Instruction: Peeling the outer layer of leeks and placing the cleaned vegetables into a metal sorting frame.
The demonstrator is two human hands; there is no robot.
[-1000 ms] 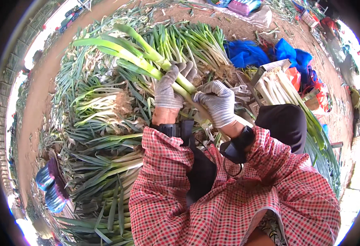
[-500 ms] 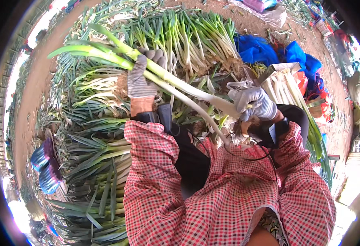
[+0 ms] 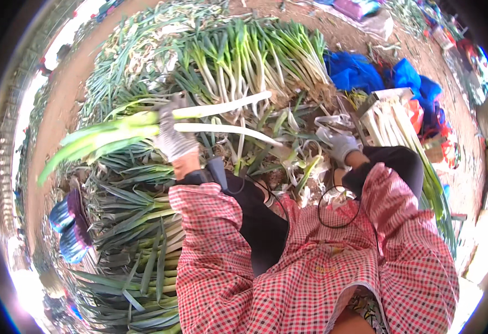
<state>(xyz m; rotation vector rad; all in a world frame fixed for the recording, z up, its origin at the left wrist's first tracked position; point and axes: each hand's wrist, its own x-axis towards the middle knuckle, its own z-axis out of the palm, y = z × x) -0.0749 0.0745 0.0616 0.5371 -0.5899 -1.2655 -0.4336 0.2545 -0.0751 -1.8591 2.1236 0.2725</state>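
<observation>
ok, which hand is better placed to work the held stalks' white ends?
Likely the right hand: it's off the two stalks, on the side their white ends point toward. The left hand is busy gripping them.

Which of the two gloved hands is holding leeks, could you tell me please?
The left hand: it grips two green-and-white leeks, whereas no leek shows in the right hand.

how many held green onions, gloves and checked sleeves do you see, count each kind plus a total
long green onions held in the left hand: 2
gloves, one on the left hand and one on the right hand: 2
red checked sleeves: 2
total: 6
</observation>
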